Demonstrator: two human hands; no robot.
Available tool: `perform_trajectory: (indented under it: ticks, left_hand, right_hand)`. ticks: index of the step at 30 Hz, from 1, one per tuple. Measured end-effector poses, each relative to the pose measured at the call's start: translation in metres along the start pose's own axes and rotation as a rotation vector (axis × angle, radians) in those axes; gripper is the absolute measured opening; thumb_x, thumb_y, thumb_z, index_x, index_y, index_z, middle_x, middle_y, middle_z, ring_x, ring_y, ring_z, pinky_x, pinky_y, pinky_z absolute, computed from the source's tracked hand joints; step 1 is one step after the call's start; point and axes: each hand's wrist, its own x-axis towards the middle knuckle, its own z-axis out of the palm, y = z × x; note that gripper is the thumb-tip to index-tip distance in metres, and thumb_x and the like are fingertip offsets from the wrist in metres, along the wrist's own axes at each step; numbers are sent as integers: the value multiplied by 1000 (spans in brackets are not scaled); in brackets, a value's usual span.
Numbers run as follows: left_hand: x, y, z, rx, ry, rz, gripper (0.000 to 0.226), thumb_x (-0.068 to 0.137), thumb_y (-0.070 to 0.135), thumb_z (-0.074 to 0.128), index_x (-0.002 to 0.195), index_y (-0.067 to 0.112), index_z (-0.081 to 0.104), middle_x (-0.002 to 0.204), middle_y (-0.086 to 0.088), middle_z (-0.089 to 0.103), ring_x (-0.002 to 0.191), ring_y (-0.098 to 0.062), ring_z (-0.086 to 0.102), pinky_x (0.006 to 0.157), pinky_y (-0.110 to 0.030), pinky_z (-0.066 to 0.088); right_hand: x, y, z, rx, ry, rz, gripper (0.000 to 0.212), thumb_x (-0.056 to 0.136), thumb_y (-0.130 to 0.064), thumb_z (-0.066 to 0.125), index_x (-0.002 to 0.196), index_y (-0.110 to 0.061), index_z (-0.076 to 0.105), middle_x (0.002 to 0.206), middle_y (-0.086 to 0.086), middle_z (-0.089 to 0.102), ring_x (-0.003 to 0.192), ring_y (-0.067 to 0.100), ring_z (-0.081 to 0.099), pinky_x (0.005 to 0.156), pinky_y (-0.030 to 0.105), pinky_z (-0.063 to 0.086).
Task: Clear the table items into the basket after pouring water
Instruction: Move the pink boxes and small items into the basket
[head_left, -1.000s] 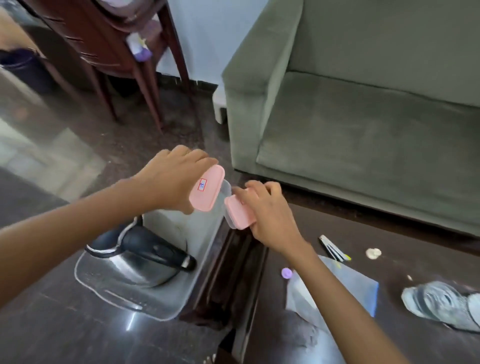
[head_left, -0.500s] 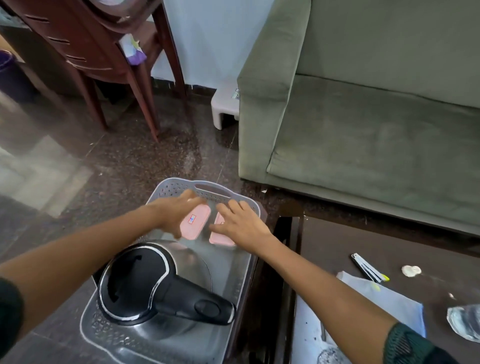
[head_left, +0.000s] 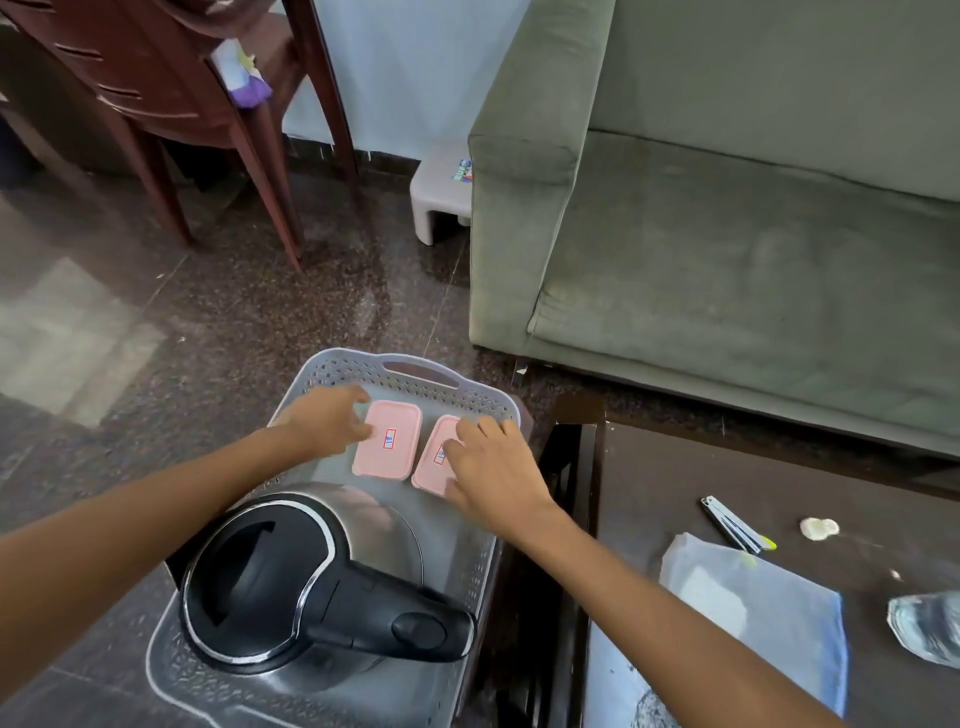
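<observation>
A grey perforated basket (head_left: 332, 370) sits on the floor left of the dark table (head_left: 670, 467). A steel kettle with a black lid and handle (head_left: 291, 587) fills its near half. Two pink-lidded boxes lie flat side by side in its far half. My left hand (head_left: 322, 422) grips the left edge of the left pink box (head_left: 395, 441). My right hand (head_left: 493, 478) lies over the right pink box (head_left: 430, 467) and hides most of it. On the table lie a nail clipper (head_left: 732, 525), a clear plastic bag (head_left: 753, 608) and a glass (head_left: 930, 629).
A green sofa (head_left: 727, 260) stands behind the table. A small white stool (head_left: 441, 192) sits by its arm. A dark wooden chair (head_left: 156, 78) stands at the far left on the stone floor. A small white scrap (head_left: 819, 528) lies on the table.
Both hands carried the pink boxes from above the table edge down into the basket. The boxes now lie flat on its bottom, beyond the kettle.
</observation>
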Motion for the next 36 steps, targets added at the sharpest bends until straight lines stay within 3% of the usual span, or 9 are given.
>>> perform_trajectory:
  ticks: [2,4,10,14,21,24,28,33,36]
  left_hand:
    - [3,1,2,-83,-71,-74,27,85,17,61,111,10,59,96,-16,73,48,-15,64,55,-26,54]
    - [5,2,5,-151,-115,-108,16,85,10,60,101,9,58,90,-20,72,41,-12,62,44,-22,51]
    - [15,21,9,-236,-157,-70,15,85,1,60,93,13,55,71,-13,64,34,-5,59,41,-20,52]
    - [24,26,10,-221,-107,-64,11,84,6,63,88,15,58,80,-16,69,34,-4,58,50,-25,56]
    - [19,31,7,-452,-140,-145,12,84,7,66,79,13,56,64,-9,64,33,-8,59,35,-19,50]
    - [12,37,-4,-110,-158,-77,27,91,27,57,71,10,62,54,3,67,55,-19,65,48,-19,49]
    - [-21,75,-22,618,149,98,35,93,38,43,100,12,65,108,-12,68,100,-30,64,81,-34,49]
    - [-63,164,-6,660,183,363,28,90,32,42,109,22,60,116,-5,66,106,-28,63,77,-35,49]
    - [-82,222,16,562,125,476,24,91,35,41,106,26,57,115,2,64,104,-26,62,77,-34,47]
  right_hand:
    - [-7,-8,5,29,-23,28,33,52,-47,72,71,-19,67,74,1,61,69,22,58,64,32,47]
    - [-10,-14,8,26,-21,51,31,51,-41,74,70,-18,67,74,2,61,69,24,57,74,37,49]
    - [-9,-5,16,14,73,159,19,53,-12,68,71,-13,65,75,7,59,70,29,57,87,45,34]
    - [-11,-3,18,15,76,173,16,59,-10,60,74,-13,64,75,7,59,71,29,56,88,44,35]
    - [-15,-6,17,33,44,201,15,61,-8,64,75,-10,66,77,9,59,74,31,56,92,48,28]
    - [-18,-6,12,85,38,235,23,59,-14,67,81,-11,65,84,8,60,80,30,57,100,50,28]
    - [-31,-2,-2,183,145,232,24,64,-23,64,86,-14,64,91,4,61,87,26,57,103,49,36]
    - [-67,33,-17,319,360,352,2,68,-13,57,68,-14,59,72,4,58,69,27,56,85,39,45]
    - [-113,74,-26,356,423,460,13,70,-15,43,62,-14,52,65,3,54,60,24,53,62,32,38]
